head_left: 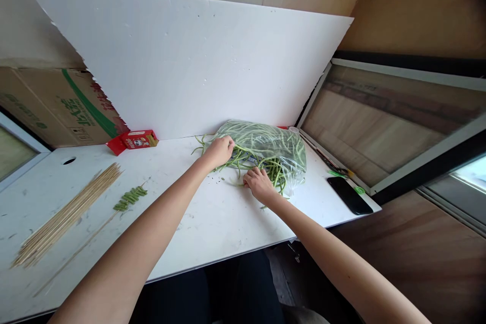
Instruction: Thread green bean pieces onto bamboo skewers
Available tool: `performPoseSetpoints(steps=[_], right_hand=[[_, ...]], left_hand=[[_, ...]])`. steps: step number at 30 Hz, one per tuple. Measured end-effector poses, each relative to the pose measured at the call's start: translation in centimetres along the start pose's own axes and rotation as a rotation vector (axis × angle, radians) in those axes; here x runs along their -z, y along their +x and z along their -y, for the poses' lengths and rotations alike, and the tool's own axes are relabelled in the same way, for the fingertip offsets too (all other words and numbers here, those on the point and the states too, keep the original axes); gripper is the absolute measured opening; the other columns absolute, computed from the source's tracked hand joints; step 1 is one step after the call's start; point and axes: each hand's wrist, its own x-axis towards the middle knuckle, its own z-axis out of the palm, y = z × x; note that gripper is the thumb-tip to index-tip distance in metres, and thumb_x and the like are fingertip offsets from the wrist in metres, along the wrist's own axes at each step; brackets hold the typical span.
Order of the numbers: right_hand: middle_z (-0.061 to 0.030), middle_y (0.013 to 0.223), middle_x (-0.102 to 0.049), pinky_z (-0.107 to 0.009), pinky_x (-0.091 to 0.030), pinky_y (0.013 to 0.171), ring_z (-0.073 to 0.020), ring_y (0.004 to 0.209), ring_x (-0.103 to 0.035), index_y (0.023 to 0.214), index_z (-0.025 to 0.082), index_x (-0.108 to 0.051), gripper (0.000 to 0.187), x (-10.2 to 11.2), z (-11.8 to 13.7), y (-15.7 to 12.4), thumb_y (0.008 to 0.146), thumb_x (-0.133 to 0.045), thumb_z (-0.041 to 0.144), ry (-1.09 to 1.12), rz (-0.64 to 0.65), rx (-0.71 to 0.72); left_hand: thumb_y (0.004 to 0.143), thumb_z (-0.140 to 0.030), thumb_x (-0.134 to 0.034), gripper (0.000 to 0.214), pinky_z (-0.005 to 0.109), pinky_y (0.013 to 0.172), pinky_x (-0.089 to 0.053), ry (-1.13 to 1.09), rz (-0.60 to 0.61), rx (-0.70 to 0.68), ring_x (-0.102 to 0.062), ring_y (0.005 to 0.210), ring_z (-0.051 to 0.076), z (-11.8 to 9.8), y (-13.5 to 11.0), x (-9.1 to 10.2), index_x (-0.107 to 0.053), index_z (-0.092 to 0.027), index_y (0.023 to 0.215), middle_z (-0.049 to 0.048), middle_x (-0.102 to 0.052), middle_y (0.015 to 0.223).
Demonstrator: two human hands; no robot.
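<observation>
As hands (219, 152) grasp beans (266, 154), table edge (228, 258) near

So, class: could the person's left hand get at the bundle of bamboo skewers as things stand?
Probably yes: the left hand rests on the beans, and bare table lies between it and the skewers.

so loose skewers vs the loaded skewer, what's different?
The loose skewers lie bare in a fanned pile at the table's left; the loaded skewer lies alone to their right. It carries short green bean pieces near its far end; the pile carries none. Both are thin pale sticks, angled alike, away from both hands.
</observation>
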Motion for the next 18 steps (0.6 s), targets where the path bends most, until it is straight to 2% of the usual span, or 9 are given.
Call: performPoseSetpoints(steps=[4, 7, 9, 12, 15, 18], right_hand=[[-0.0139, 0.11, -0.069, -0.04, -0.036, 0.092, -0.0296, 0.111, -0.052, 0.11, 0.016, -0.07, 0.019, 0.3, 0.0, -0.2, 0.104, -0.052, 0.018, 0.001, 0.012, 0.025], [-0.013, 0.11, -0.068, -0.041, -0.036, 0.096, -0.0289, 0.111, -0.052, 0.107, 0.018, -0.069, 0.024, 1.4, 1.1, -1.8, 0.103, -0.046, 0.011, 0.017, 0.0, 0.057], [-0.0113, 0.108, -0.067, -0.04, -0.038, 0.098, -0.0273, 0.108, -0.053, 0.104, 0.019, -0.066, 0.026, 2.6, 2.4, -3.7, 0.101, -0.043, 0.007, 0.143, -0.065, 0.139], [-0.0084, 0.1, -0.068, -0.037, -0.043, 0.091, -0.0234, 0.097, -0.057, 0.107, 0.02, -0.06, 0.029, 4.7, 4.1, -7.1, 0.103, -0.036, 0.005, 0.408, -0.148, 0.199], [-0.0071, 0.092, -0.067, -0.035, -0.048, 0.082, -0.021, 0.085, -0.061, 0.109, 0.021, -0.054, 0.026, 7.2, 4.1, -9.6, 0.107, -0.03, 0.013, 0.613, -0.236, 0.14], [-0.0069, 0.094, -0.069, -0.035, -0.054, 0.079, -0.0207, 0.086, -0.067, 0.109, 0.024, -0.051, 0.021, 9.9, 2.2, -10.3, 0.113, -0.031, 0.03, 0.782, -0.398, 0.005]], left_hand=[[0.103, -0.032, -0.051, 0.026, 0.029, 0.08, -0.052, -0.03, 0.054, 0.028, -0.07, 0.085, 0.022, 0.5, -0.8, -0.9, -0.071, -0.017, 0.11, 0.0074, -0.076, 0.088], [0.103, -0.037, -0.052, 0.029, 0.03, 0.08, -0.052, -0.046, 0.098, 0.032, -0.07, 0.087, 0.023, 1.0, -1.2, -1.9, -0.072, -0.017, 0.109, 0.0089, -0.077, 0.092], [0.103, -0.038, -0.053, 0.03, 0.03, 0.08, -0.052, -0.06, 0.132, 0.033, -0.071, 0.09, 0.023, 1.3, -1.5, -2.6, -0.072, -0.017, 0.109, 0.0099, -0.077, 0.099], [0.101, -0.036, -0.057, 0.029, 0.028, 0.08, -0.053, -0.086, 0.183, 0.037, -0.072, 0.094, 0.022, 1.6, -2.1, -3.5, -0.069, -0.017, 0.12, 0.0103, -0.077, 0.112], [0.1, -0.033, -0.058, 0.036, 0.029, 0.08, -0.054, -0.094, 0.22, 0.049, -0.072, 0.093, 0.022, 2.0, -2.8, -3.6, -0.063, -0.017, 0.132, 0.0099, -0.077, 0.111], [0.101, -0.031, -0.056, 0.04, 0.032, 0.081, -0.055, -0.076, 0.227, 0.059, -0.072, 0.093, 0.024, 2.1, -3.3, -3.1, -0.057, -0.017, 0.139, 0.0104, -0.076, 0.106]])
